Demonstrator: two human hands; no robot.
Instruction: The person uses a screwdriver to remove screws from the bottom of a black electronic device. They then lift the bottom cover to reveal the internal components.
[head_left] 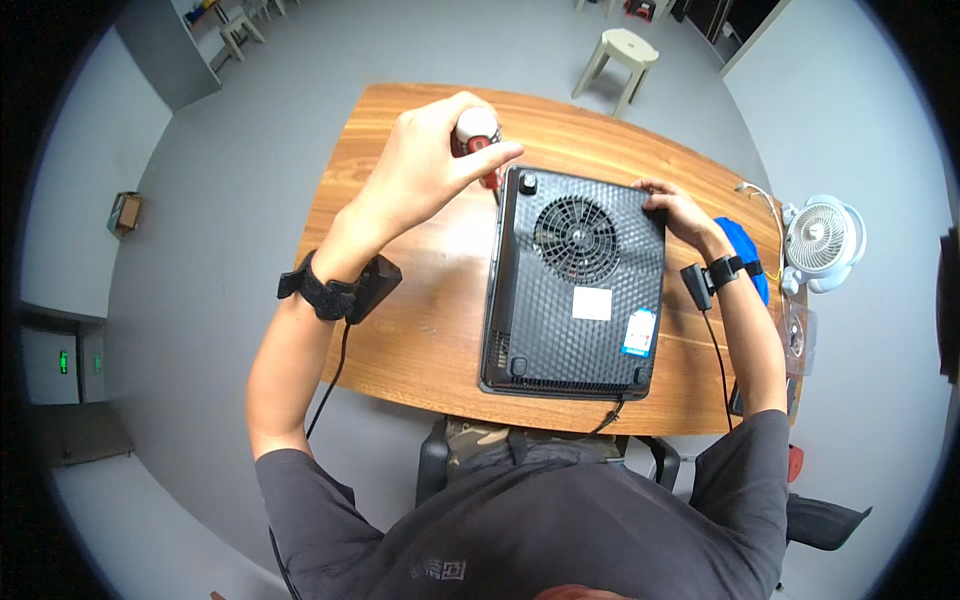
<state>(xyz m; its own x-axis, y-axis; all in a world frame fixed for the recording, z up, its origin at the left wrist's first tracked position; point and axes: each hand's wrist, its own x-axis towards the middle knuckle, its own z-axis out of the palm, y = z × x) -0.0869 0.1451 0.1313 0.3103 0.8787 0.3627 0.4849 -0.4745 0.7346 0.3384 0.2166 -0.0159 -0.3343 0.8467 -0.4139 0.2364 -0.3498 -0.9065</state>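
A black induction cooker (590, 345) lies bottom-up on the wooden table, its round fan grille (577, 239) and rubber feet showing. My left hand (425, 150) is closed round the handle of a screwdriver (478, 130) with a red, white and black grip. The screwdriver points down beside the cooker's far left corner; whether its tip touches the casing I cannot tell. At the far right corner my right hand (680, 212) grips the cooker's edge, its thumb over the underside and the other fingers partly hidden.
A blue cloth-like thing (742, 255) lies beyond my right wrist. A white fan (822, 242), a cable and a clear plastic box (797, 340) are at the table's right edge. A dark cord (608, 418) leaves the cooker's near edge. One stool (622, 62) stands behind the table.
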